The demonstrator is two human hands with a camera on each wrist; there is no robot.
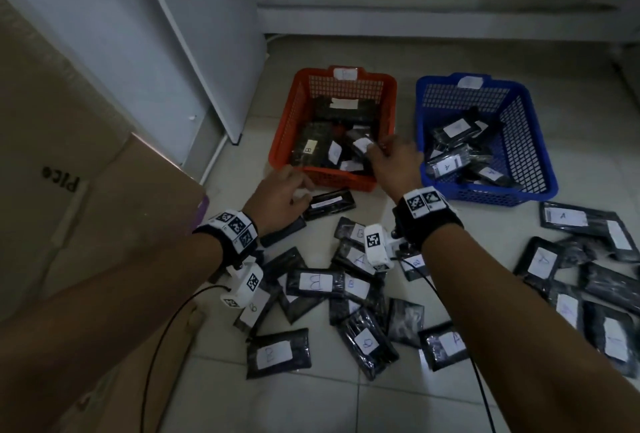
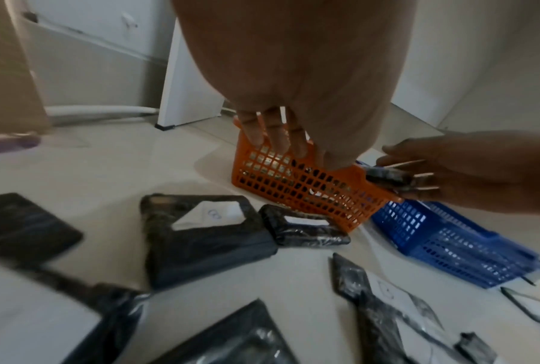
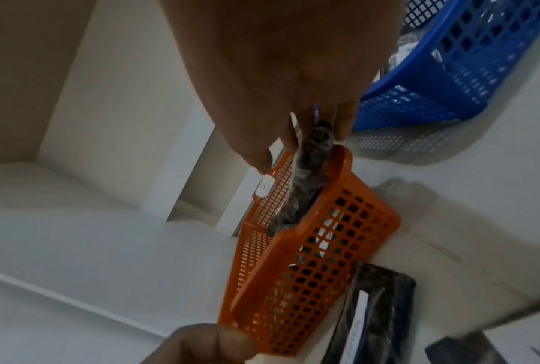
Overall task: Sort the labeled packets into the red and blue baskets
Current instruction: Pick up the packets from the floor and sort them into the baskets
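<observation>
We see the right hand [image 1: 396, 161] pinching a black packet [image 1: 362, 150] over the near right corner of the red basket [image 1: 287, 128]. The left hand [image 1: 277, 199] hovers with relaxed fingers, holding nothing, over a packet lying against that basket's near wall. The blue basket [image 1: 530, 142] stands just right, holding A packets. More packets litter the floor [image 1: 311, 398].

Both forearms are bare, with no sleeves, and each wrist wears a black band: the left wristband [image 1: 227, 232] and the right wristband [image 1: 427, 221]. Each band carries white blocks printed with black square code markers. Under each wrist hangs a small white camera unit [image 1: 242, 289] bearing its own code marker, with a thin black cable [image 1: 156, 346] trailing from it.
</observation>
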